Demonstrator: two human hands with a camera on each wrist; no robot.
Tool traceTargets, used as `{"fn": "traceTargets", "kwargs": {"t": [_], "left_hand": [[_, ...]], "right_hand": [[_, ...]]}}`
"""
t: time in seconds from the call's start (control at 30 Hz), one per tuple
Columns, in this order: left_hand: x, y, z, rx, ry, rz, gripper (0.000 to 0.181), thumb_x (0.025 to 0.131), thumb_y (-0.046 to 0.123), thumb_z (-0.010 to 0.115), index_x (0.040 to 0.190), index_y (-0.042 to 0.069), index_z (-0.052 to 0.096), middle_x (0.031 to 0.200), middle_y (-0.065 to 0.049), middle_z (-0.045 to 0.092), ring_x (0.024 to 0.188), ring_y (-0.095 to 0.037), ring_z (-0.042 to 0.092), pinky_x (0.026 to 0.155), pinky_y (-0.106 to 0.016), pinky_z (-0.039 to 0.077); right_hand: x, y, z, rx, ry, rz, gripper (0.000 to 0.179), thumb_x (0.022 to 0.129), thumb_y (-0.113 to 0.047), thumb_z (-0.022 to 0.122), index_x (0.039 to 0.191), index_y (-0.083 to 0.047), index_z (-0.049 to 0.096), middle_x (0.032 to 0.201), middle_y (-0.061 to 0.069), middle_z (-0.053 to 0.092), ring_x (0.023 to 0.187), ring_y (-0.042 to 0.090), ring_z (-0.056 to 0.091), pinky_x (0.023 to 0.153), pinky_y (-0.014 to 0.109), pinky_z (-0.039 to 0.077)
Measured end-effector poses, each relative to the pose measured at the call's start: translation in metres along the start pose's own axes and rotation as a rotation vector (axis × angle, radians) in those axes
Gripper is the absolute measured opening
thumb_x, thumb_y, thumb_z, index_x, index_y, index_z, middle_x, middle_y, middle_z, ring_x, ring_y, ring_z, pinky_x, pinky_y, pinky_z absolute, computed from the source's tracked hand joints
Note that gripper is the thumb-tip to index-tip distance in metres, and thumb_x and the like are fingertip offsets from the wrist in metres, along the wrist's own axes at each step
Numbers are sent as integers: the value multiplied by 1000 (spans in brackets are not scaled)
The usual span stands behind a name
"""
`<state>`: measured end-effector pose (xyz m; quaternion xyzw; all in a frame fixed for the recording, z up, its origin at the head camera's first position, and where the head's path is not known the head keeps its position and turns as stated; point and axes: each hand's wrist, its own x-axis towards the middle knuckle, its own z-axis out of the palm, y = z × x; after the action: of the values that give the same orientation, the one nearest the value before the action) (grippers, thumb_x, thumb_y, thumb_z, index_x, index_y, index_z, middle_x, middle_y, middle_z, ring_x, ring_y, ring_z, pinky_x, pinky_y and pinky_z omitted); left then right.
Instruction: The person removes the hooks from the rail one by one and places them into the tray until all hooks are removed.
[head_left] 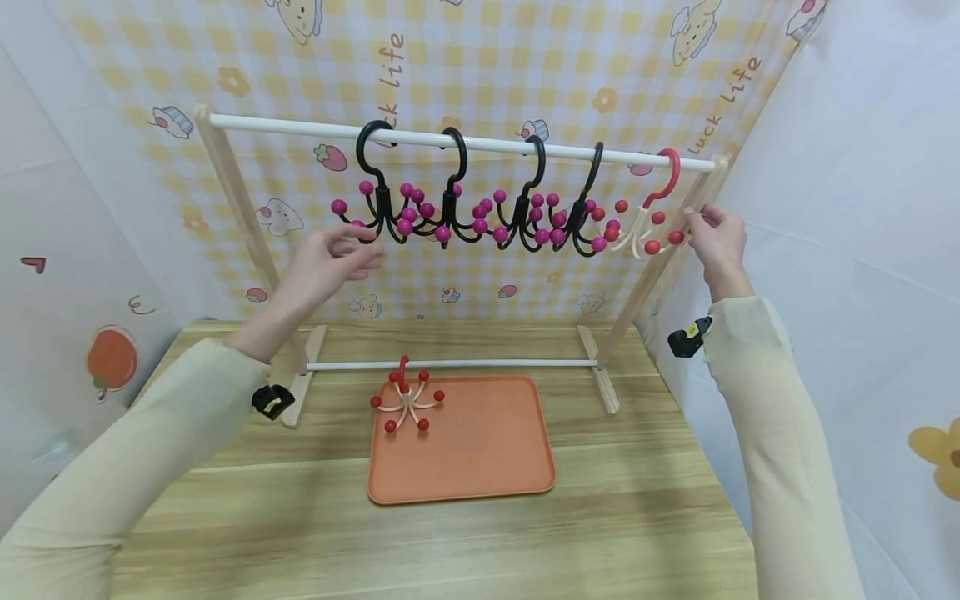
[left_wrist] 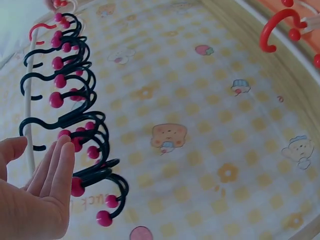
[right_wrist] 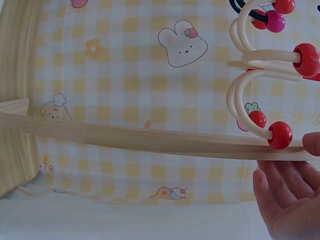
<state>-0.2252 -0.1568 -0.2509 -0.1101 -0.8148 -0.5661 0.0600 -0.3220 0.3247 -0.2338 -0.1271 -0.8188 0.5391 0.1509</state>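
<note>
Several black octopus-style hook hangers with magenta ball tips hang from the white rail (head_left: 300, 127) of a wooden rack. My left hand (head_left: 330, 258) is beside the leftmost black hanger (head_left: 383, 200), its fingers extended right at the lower prongs. In the left wrist view these fingers (left_wrist: 64, 165) are straight and overlap the black prongs (left_wrist: 92, 176). At the rail's right end hangs a cream hanger (head_left: 639, 229) with a red hook and red balls. Beside it, my right hand (head_left: 718, 242) has straight fingers by the wooden post (right_wrist: 150, 139), the thumb close to a red ball (right_wrist: 280, 135).
An orange tray (head_left: 480, 450) lies on the wooden table (head_left: 420, 550), below the rack. Another red-and-cream hanger (head_left: 407, 400) rests on its back left corner. The rack's lower white bar (head_left: 487, 364) runs behind the tray, between two wooden feet (head_left: 600, 375).
</note>
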Motion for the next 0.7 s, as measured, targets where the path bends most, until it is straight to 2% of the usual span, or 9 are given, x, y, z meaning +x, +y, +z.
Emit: {"fn": "traceTargets", "kwargs": {"t": [0.07, 0.2, 0.23, 0.3, 0.43, 0.53, 0.7], "left_hand": [[2, 7, -2, -3, 18, 18, 42, 88, 24, 56, 117, -4, 49, 101, -19, 61, 81, -10, 61, 72, -25, 52], [6, 19, -6, -5, 51, 33, 43, 87, 25, 57, 119, -3, 48, 100, -14, 62, 81, -12, 61, 73, -24, 52], [7, 22, -7, -5, 61, 36, 43, 87, 25, 57, 119, -2, 48, 101, -14, 62, 82, -13, 61, 72, -23, 51], [10, 28, -10, -12, 86, 46, 42, 87, 25, 57, 118, -1, 49, 103, -13, 61, 84, -15, 60, 73, -22, 51], [18, 37, -15, 9, 129, 65, 41, 86, 26, 58, 117, 0, 51, 105, -14, 61, 82, -11, 60, 73, -24, 52], [22, 41, -18, 33, 152, 59, 42, 85, 28, 59, 117, 1, 51, 106, -12, 61, 80, -8, 60, 72, -25, 52], [27, 42, -22, 60, 173, 33, 44, 85, 29, 59, 119, 2, 50, 107, -10, 61, 82, -9, 60, 74, -25, 51]], "right_hand": [[23, 17, -4, 86, -1, -9, 40, 84, -35, 59, 118, -14, 56, 109, 1, 58, 89, 9, 51, 77, 23, 47], [50, 36, -8, 115, -13, -10, 41, 82, -36, 62, 118, -18, 56, 109, -1, 58, 91, 9, 52, 78, 25, 47], [58, 42, -9, 151, -13, -9, 39, 81, -33, 64, 116, -18, 57, 107, -2, 59, 89, 9, 53, 74, 24, 49], [59, 43, -8, 80, -19, -3, 44, 84, -37, 59, 123, -19, 52, 115, -1, 55, 97, 11, 51, 82, 28, 46], [82, 60, -9, 80, 11, 7, 46, 80, -43, 61, 119, -21, 55, 111, -2, 56, 96, 10, 51, 81, 29, 47], [88, 65, -9, 59, 31, 17, 49, 77, -48, 61, 118, -23, 56, 112, -3, 56, 97, 11, 50, 84, 31, 46], [93, 69, -10, 82, 13, 13, 45, 80, -42, 61, 120, -21, 55, 114, -2, 56, 97, 12, 51, 79, 28, 48]]}}
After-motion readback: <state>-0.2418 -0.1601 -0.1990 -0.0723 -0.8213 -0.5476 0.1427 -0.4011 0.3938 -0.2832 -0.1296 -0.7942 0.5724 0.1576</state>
